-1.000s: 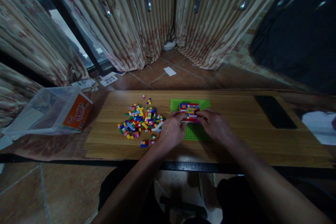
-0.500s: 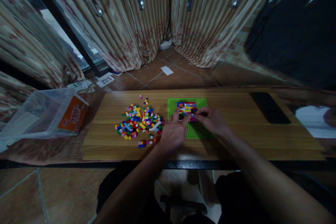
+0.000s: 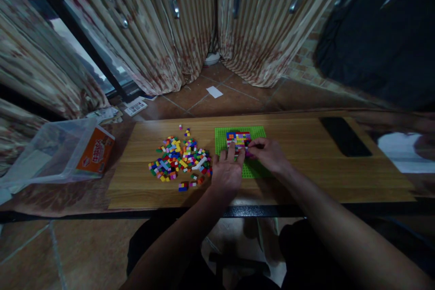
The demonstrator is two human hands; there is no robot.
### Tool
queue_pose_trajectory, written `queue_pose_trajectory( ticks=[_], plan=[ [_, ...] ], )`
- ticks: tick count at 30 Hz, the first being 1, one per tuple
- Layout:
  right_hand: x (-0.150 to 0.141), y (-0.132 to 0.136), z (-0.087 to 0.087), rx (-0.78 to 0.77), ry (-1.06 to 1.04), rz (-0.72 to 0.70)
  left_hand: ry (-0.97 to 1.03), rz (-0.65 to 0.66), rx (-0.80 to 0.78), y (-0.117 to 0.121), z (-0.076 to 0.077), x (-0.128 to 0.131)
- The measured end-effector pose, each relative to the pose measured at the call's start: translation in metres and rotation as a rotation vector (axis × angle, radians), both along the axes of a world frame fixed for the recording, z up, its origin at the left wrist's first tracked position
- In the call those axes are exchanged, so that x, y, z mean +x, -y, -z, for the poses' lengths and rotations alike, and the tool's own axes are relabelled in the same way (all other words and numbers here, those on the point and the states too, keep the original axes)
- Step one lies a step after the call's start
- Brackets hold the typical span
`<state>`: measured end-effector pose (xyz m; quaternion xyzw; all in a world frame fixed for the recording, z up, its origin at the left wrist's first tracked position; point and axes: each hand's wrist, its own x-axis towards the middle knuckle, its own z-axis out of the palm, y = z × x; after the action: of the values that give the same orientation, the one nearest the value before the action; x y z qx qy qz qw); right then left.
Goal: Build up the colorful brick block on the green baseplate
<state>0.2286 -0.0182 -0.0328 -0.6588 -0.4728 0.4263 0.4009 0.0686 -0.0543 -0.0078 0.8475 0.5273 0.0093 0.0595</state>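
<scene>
A patch of stacked, many-coloured toy bricks (image 3: 239, 136) is fixed on a green studded baseplate (image 3: 257, 131). My left hand (image 3: 226, 173) reaches over the plate's left side, fingers stretched out and slightly apart, with the tips on the near part of the bricks. From the right, my right hand (image 3: 269, 154) pinches thumb and forefinger together at the patch's right edge, against a brick there. That brick is mostly hidden by the fingers. Both hands cover the nearer rows and part of the plate.
A heap of loose bricks (image 3: 181, 156) lies left of the baseplate, with several strays around it. A clear plastic box (image 3: 68, 145) with an orange label stands at the far left. A dark phone-like slab (image 3: 345, 137) lies at the right of the wooden table (image 3: 306, 181).
My left fingers have shifted slightly over the bricks and spread further apart. The right hand stays pinched at the right edge. The whole view has moved a little.
</scene>
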Motion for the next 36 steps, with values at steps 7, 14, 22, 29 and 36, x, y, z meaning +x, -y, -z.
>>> queue_pose_trajectory(
  ticks=[7, 14, 22, 29, 36],
  plan=[
    [0.008, 0.000, -0.001, 0.036, -0.012, 0.025, 0.298, -0.011, 0.005, -0.007, 0.007, -0.021],
    [0.014, 0.000, -0.011, 0.148, -0.011, 0.125, 0.433, -0.217, -0.045, -0.041, -0.019, -0.073],
    [0.011, 0.008, -0.011, 0.241, 0.180, 0.047, 0.137, -0.104, -0.318, -0.050, -0.030, -0.120],
    [0.012, 0.008, -0.008, 0.250, 0.232, 0.003, 0.038, -0.229, -0.278, -0.038, -0.028, -0.101],
    [0.009, 0.011, -0.012, 0.240, 0.279, -0.023, 0.028, -0.232, -0.296, -0.038, -0.032, -0.097]
  ],
)
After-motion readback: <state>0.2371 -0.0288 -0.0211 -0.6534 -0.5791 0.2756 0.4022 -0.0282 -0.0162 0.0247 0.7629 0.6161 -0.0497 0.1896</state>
